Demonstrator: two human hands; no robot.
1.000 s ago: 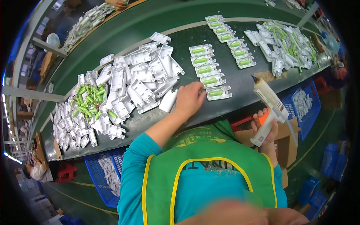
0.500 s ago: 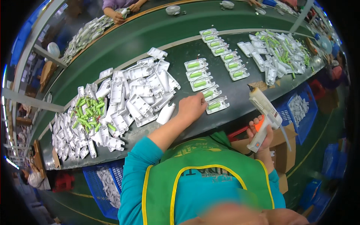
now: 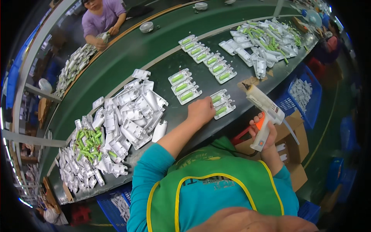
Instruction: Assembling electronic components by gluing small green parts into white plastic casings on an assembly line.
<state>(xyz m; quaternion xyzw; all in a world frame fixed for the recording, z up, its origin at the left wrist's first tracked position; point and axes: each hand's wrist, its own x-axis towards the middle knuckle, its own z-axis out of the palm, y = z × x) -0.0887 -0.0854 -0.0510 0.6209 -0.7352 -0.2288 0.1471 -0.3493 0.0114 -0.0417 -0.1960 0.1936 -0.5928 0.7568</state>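
My left hand is closed at the left ends of two white plastic casings on the dark table; its fingertips are partly hidden. Each casing, the farther one and the nearer one, holds a green cylindrical battery. In my right hand is a white hot glue gun with an orange trigger, its dark nozzle pointing up and left over the table edge. A short row of filled casings lies just beyond my left hand, and a longer row stands farther back.
Left of my arm are heaped empty white casings and a pile of green batteries. Another mixed heap lies far right. Below the table edge are a cardboard box and a blue crate. Across the green belt a person works.
The two casings at my left hand have slid rightward, away from the short row. My right hand still holds the glue gun. The whole view has shifted, showing more of the person opposite.
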